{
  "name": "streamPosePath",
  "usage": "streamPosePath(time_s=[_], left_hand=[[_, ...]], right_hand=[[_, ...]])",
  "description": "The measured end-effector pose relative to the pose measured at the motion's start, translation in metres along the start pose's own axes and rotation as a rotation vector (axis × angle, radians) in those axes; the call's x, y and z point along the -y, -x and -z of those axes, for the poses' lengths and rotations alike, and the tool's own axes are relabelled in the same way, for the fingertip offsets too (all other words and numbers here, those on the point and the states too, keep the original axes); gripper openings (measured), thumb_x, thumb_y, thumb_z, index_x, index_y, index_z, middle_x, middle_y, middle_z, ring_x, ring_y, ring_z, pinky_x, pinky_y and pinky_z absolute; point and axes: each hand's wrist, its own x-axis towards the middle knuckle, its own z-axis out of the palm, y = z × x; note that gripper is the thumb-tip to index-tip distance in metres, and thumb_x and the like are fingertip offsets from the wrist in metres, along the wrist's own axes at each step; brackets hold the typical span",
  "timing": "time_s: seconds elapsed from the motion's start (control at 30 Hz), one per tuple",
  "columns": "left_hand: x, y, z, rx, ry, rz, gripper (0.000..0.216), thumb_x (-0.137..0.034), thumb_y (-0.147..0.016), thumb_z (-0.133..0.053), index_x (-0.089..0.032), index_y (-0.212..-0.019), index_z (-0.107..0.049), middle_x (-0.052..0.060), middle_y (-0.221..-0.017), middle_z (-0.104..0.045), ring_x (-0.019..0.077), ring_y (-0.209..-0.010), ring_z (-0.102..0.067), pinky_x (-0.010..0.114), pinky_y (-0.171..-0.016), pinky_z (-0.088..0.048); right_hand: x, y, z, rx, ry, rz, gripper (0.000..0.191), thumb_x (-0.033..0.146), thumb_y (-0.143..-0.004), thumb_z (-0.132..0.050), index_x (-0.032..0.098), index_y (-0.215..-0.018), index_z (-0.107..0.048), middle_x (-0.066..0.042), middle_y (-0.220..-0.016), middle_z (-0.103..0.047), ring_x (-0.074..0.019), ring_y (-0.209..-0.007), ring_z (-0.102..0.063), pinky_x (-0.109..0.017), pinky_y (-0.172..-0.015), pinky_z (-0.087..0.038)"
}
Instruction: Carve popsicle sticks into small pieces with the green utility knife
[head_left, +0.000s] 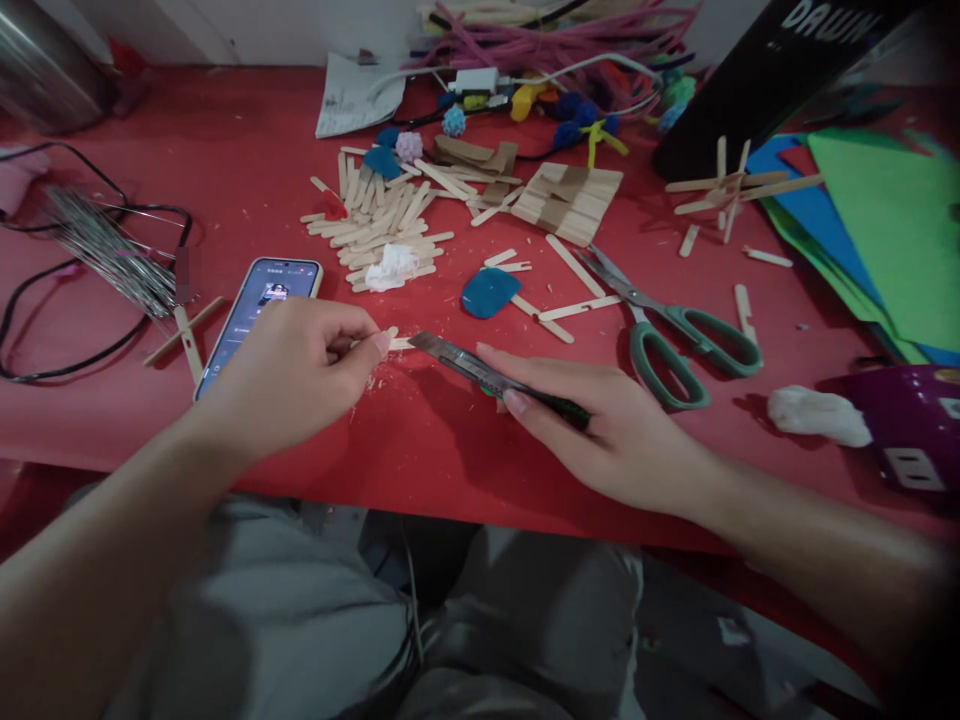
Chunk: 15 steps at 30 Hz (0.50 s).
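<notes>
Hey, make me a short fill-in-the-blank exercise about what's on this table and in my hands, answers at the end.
1. The left hand pinches a small stick made of ____, and the right hand holds a utility knife.
2. The scissors have handles coloured ____.
3. The black cylinder at the upper right bears the word ____.
4. The phone lies on a tabletop whose colour is ____.

Missing words: wood; green; DAWN; red.
</notes>
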Motion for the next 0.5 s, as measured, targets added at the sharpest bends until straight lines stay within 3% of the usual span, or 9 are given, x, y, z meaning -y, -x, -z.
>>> streamPosePath(time_s=[0.3, 0.5], left_hand=[[-0.0030, 0.0019, -0.0010, 0.008, -0.017, 0.016, 0.027, -0.032, -0.083, -0.049, -0.020, -0.063, -0.062, 0.000, -0.054, -0.048, 0.0120, -0.053, -0.041, 0.029, -0.053, -0.028], [0.0002, 0.0017, -0.0019, 0.008, -0.044, -0.016, 0.031, -0.035, -0.084, -0.048, -0.018, -0.062, -0.060, 0.000, -0.054, -0.049, 0.0115, -0.053, -0.042, 0.029, -0.052, -0.027]], right_hand=[[0.0003, 0.0013, -0.0013, -0.003, -0.029, 0.007, 0.046, 0.021, -0.094, -0.052, 0.020, -0.140, -0.057, -0.007, -0.122, -0.072, -0.0204, -0.102, -0.071, -0.030, -0.088, -0.057], [0.0000, 0.0028, -0.0034, 0.004, -0.043, 0.023, 0.046, 0.019, -0.094, -0.052, 0.018, -0.140, -0.057, -0.007, -0.110, -0.076, -0.0177, -0.089, -0.072, -0.028, -0.082, -0.058]])
